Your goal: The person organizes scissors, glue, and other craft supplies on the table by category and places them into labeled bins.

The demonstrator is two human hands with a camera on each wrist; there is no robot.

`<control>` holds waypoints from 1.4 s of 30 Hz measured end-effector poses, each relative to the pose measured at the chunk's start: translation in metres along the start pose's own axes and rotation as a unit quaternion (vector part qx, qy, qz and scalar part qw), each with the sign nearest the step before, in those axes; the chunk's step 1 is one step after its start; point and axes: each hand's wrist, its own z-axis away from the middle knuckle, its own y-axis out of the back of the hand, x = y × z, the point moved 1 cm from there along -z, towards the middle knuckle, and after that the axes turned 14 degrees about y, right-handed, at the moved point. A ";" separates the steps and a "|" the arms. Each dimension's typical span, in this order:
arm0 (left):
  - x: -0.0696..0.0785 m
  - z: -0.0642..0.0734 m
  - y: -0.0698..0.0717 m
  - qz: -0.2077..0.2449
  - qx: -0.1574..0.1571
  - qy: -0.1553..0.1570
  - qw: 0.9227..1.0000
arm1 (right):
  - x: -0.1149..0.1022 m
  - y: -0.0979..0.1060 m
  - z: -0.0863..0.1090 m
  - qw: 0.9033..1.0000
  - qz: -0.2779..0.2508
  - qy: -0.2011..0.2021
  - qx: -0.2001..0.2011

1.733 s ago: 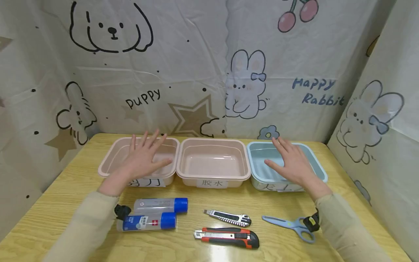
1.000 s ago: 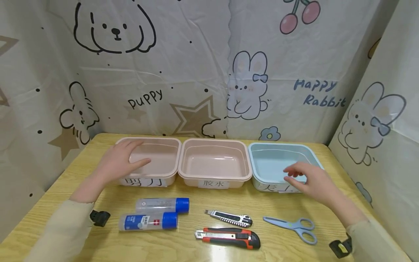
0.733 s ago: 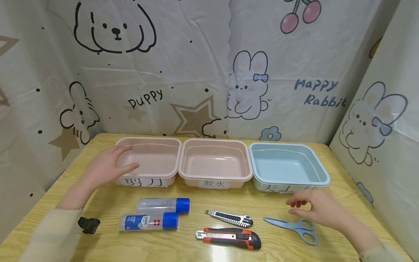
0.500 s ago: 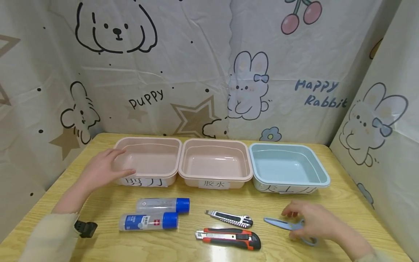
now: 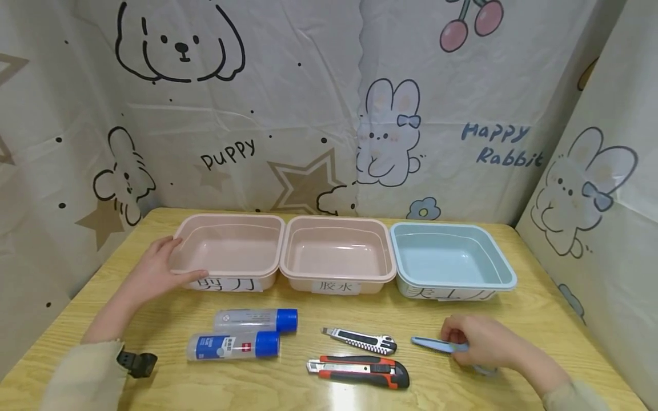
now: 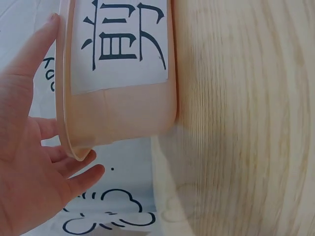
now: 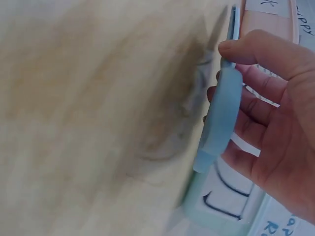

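Observation:
In the head view, my right hand (image 5: pixel 485 342) pinches light-blue scissors (image 5: pixel 436 344) near their pivot, blades pointing left. Up close in the right wrist view, the thumb lies on one side of the scissors (image 7: pixel 224 113) and the fingers on the other, just above the tabletop; part of the handles is hidden in the head view. My left hand (image 5: pixel 154 277) rests at the front-left corner of the left pink bin (image 5: pixel 231 275), thumb along its front rim and fingers loosely bent at its side. A paper label (image 6: pixel 120 44) is stuck on that bin's front.
Beside the left bin stand a middle pink bin (image 5: pixel 337 278) and a light-blue bin (image 5: pixel 457 283), both labelled. Two blue-capped glue bottles (image 5: pixel 247 321) lie front left. A silver-black utility knife (image 5: pixel 360 341) and a red-black one (image 5: pixel 358 371) lie at centre. A printed curtain (image 5: pixel 308 114) hangs behind.
My right hand has come down from above the blue bin to the scissors, taken hold of them and tipped them up. My left hand has drawn back left to the left bin's corner.

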 end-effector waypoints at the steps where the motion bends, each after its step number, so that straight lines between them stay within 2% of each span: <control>1: -0.001 0.000 0.000 0.006 -0.002 0.003 1.000 | -0.001 0.003 -0.002 1.000 0.005 0.003 0.003; 8: -0.005 0.002 -0.005 0.050 -0.015 0.021 0.998 | -0.013 0.027 -0.020 0.997 0.056 0.041 0.031; 11: -0.006 0.003 -0.007 0.061 -0.022 0.034 0.997 | -0.019 0.035 -0.031 0.996 0.061 0.057 0.040; 17: -0.006 0.004 -0.007 0.073 -0.022 0.042 0.996 | -0.030 0.044 -0.061 0.989 0.067 0.111 0.067; 22: -0.007 0.005 -0.007 0.080 -0.031 0.057 0.995 | -0.044 0.050 -0.091 0.987 0.070 0.129 0.067; 28: -0.006 0.006 -0.009 0.091 -0.032 0.065 0.993 | -0.060 0.051 -0.125 0.982 0.077 0.155 0.073; 32: -0.007 0.007 -0.011 0.100 -0.031 0.073 0.992 | -0.069 0.050 -0.148 0.981 0.063 0.163 0.078; 42: -0.006 0.009 -0.009 0.099 -0.024 0.076 0.992 | -0.087 0.042 -0.204 0.971 0.069 0.195 0.120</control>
